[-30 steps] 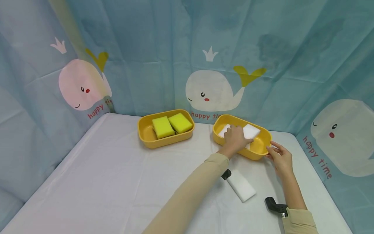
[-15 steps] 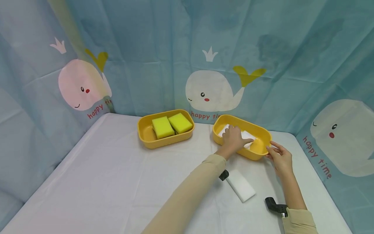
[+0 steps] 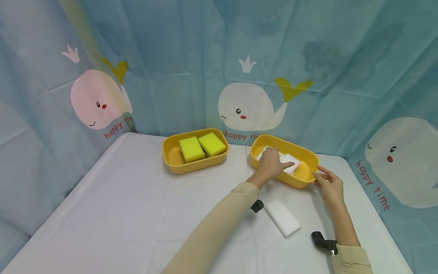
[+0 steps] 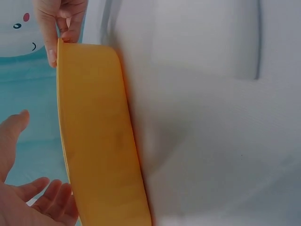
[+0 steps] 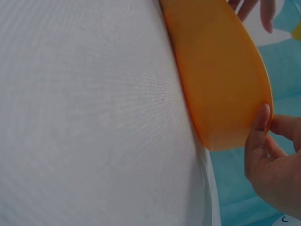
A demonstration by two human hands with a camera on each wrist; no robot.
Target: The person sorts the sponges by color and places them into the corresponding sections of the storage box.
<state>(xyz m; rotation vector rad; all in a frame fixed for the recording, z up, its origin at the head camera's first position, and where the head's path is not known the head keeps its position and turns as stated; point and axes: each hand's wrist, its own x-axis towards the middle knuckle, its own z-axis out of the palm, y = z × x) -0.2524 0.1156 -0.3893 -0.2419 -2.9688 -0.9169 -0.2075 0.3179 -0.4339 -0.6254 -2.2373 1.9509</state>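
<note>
At the back right stands a yellow plastic bin (image 3: 297, 183) with white sponges (image 3: 291, 161) lying in it. My left hand (image 3: 270, 164) reaches over its near side, thumb spread away from the fingers. In the left wrist view the left hand's fingers (image 4: 54, 200) look loose along the rim, and no sponge shows between thumb and fingers. My right hand (image 3: 330, 190) pinches the bin's right end; the right wrist view shows its thumb (image 5: 260, 120) on the outer wall and fingers at the rim. The left hand covers part of the sponges.
Left of it, a second yellow bin (image 3: 167, 165) holds two yellow sponges (image 3: 191, 149). One white sponge (image 3: 282, 217) lies on the white tablecloth (image 3: 130, 213) nearer the body, between the forearms. A blue whale-print curtain (image 3: 178, 91) hangs behind the table.
A raised, tilted white sponge has dropped flat into the right bin, let go by the left hand. That hand has drawn slightly back toward the body. The right hand has kept its place.
</note>
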